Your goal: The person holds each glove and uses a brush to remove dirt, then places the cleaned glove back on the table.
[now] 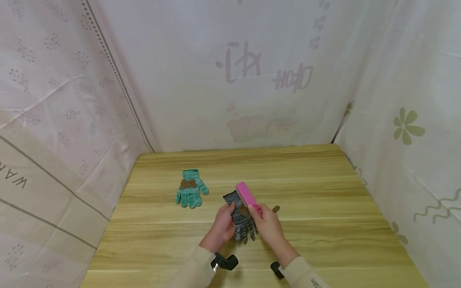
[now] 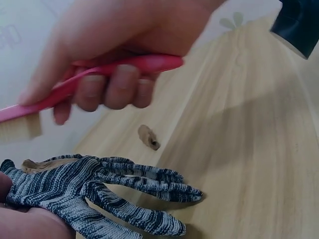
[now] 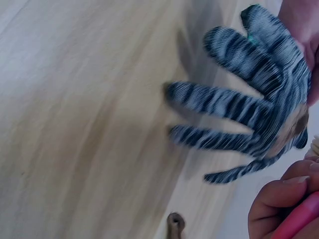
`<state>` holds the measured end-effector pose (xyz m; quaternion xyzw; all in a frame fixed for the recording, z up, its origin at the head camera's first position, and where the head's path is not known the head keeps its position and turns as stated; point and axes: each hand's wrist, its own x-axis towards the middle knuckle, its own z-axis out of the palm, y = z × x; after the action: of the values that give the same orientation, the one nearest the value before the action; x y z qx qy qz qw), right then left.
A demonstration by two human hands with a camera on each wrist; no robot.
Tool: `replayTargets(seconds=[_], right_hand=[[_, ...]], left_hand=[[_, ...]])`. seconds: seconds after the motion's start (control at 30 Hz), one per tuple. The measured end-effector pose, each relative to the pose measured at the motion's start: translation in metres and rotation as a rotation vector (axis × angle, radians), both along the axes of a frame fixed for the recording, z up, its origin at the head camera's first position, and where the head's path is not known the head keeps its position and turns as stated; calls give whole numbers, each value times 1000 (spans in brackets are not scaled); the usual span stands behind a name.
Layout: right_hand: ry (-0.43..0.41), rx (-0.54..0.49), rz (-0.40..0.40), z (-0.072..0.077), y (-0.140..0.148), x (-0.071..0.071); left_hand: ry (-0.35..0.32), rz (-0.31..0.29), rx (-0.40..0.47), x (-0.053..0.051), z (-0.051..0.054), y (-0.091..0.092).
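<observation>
A grey striped glove (image 1: pixel 240 222) lies between the two hands, apparently held just off the desk (image 1: pixel 324 192), cuff pointing away from the person and fingers towards them. A brown patch (image 2: pixel 50 165) sits on it. The step in hand looks like brushing this glove: a pink brush (image 1: pixel 247 194) is poised over it, its bristles facing down and, in the left wrist view, apart from the fabric. The next move seems to call for lowering the bristles onto the patch while the cuff end is kept steady.

The left hand (image 1: pixel 222 226) supports the glove from its side, its grip pinching the edge near the cuff, thumb uppermost. The right hand (image 1: pixel 270 229) has its grip wrapped round the brush handle, thumb laid along it towards the head. Just beside that hand is a small brown piece (image 1: pixel 275 209); farther off, left of the work, a green glove (image 1: pixel 191 197) lies flat.
</observation>
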<state>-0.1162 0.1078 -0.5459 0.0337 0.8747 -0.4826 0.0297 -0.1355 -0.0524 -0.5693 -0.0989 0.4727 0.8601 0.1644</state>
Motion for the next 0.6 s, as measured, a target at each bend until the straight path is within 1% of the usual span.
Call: replayTargets(seconds=[0.13,0.23,0.3,0.37,0.47,0.6], right_hand=[[18,9,25,3,-6,0],[8,29,31,2,-9,1],[0,42,36,2,-9,1],[-6,48,44,1,-8,1],[-10,56,55,-1,-6,0],[-21,78,55,-2,-3,0]], left_hand=[[0,-40,-14,2,1,4],[13,-51,-10,3,2,5],[11,-35,3,2,3,4],[7,-6,14,1,3,2],[-16,32,28,-2,4,-1],[-30,48,48,-3,7,-3]])
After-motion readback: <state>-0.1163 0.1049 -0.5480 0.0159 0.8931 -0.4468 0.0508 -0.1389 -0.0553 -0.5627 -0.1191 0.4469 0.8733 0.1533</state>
